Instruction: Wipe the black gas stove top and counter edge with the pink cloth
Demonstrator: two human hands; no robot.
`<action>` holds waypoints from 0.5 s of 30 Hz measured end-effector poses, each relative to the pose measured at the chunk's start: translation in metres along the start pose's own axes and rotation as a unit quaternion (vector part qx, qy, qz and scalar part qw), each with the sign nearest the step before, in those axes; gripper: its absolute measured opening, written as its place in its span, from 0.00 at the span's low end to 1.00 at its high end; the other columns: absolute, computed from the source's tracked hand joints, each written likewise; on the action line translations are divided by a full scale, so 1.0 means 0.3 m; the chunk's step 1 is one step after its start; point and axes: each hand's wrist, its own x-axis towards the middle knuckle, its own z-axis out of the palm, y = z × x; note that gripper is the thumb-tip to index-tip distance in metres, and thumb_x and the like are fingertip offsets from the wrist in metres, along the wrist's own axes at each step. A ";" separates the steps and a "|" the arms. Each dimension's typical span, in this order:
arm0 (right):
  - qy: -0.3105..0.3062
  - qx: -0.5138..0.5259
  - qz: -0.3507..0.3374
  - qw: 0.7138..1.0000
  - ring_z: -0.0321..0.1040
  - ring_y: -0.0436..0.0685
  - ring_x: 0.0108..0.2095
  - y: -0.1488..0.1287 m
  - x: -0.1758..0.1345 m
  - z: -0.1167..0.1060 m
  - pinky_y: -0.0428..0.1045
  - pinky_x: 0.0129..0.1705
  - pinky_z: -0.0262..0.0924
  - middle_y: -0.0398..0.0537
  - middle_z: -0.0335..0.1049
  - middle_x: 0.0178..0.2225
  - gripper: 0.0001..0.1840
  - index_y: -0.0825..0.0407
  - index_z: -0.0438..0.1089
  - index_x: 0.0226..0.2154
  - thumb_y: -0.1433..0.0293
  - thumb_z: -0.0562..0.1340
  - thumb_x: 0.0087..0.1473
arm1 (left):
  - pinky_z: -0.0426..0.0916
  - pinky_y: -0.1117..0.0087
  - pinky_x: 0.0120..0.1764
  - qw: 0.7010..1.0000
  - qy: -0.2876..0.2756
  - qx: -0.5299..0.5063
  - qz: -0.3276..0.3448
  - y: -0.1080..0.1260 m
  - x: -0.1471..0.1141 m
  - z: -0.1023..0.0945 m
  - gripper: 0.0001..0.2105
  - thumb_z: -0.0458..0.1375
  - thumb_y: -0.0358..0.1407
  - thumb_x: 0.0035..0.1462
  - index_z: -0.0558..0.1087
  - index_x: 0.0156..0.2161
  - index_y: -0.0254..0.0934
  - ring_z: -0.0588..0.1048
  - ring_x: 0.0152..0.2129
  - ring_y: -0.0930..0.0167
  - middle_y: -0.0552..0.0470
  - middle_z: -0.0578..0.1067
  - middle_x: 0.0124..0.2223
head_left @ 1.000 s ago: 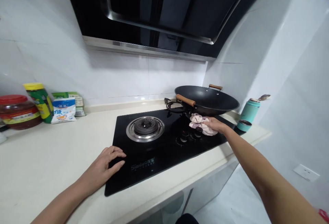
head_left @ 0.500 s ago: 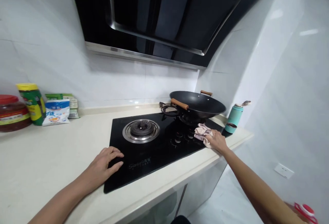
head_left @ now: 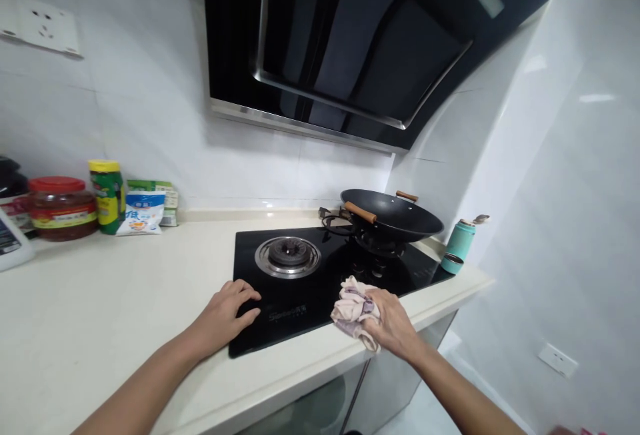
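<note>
My right hand grips a crumpled pinkish-white cloth at the front edge of the black glass gas stove. Part of the cloth hangs over onto the pale counter. At the stove's left edge rests my left hand, fingers apart and holding nothing. Behind it lies the bare left burner with its shiny metal ring. A black wok with wooden handles sits over the right burner, and the control knobs are in front of it.
A black range hood slopes above the stove. On the counter at left stand a red-lidded jar, a green yellow-capped container and a white-blue packet. A turquoise flask and its cup stand at the right corner.
My right hand has moved the cloth left and nearer along the stove's front, away from the knobs. My left hand stays at the stove's left edge. The view has shifted left and up.
</note>
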 end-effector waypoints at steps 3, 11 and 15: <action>-0.004 0.004 -0.011 1.000 0.67 0.63 0.46 -0.003 0.000 0.013 0.55 0.50 0.57 0.51 0.73 0.46 0.18 0.50 0.71 0.45 0.66 0.58 0.50 | 0.67 0.58 0.51 1.000 -0.008 -0.007 -0.004 0.001 -0.005 -0.004 0.13 0.56 0.45 0.62 0.77 0.45 0.42 0.71 0.46 0.62 0.48 0.75 0.48; 0.060 -0.148 0.063 0.985 0.66 0.62 0.41 0.407 -0.008 -0.024 0.56 0.48 0.60 0.54 0.69 0.38 0.14 0.53 0.70 0.39 0.61 0.56 0.57 | 0.67 0.57 0.51 1.000 -0.007 0.003 -0.007 0.013 -0.016 -0.003 0.13 0.55 0.43 0.62 0.76 0.46 0.42 0.70 0.46 0.62 0.48 0.74 0.49; 0.026 -0.246 0.230 0.941 0.67 0.66 0.47 0.562 0.041 -0.093 0.58 0.46 0.62 0.59 0.70 0.44 0.19 0.54 0.71 0.43 0.59 0.53 0.61 | 0.68 0.58 0.50 1.000 -0.007 0.010 -0.006 0.010 -0.011 0.005 0.12 0.56 0.43 0.62 0.76 0.45 0.43 0.70 0.45 0.62 0.48 0.74 0.48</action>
